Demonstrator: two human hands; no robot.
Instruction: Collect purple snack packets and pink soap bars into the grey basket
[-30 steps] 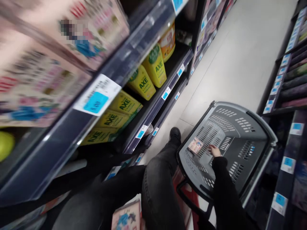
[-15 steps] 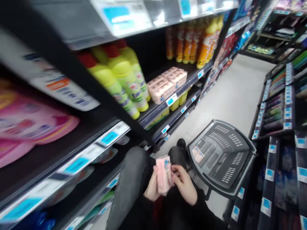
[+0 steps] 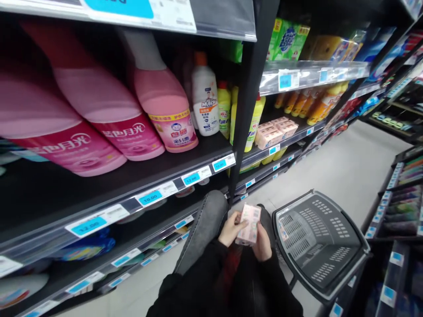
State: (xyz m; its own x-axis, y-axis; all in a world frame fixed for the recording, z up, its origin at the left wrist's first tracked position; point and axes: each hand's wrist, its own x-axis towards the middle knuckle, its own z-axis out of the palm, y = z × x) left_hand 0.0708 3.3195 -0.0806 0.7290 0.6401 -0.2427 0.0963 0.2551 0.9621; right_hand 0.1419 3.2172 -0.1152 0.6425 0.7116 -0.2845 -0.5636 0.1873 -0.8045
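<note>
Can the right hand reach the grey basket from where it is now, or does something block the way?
Probably yes. The right hand holds the pink pack together with the left hand, and the grey basket stands open just beside it on the floor, with nothing between them. The hand is occupied, however.

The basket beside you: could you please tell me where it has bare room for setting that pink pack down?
Most of the grey basket floor is bare, from its middle to the far rim by the aisle. One small pack lies against the near wall. Both hands, left and right, hold the pink pack beside it.
</note>
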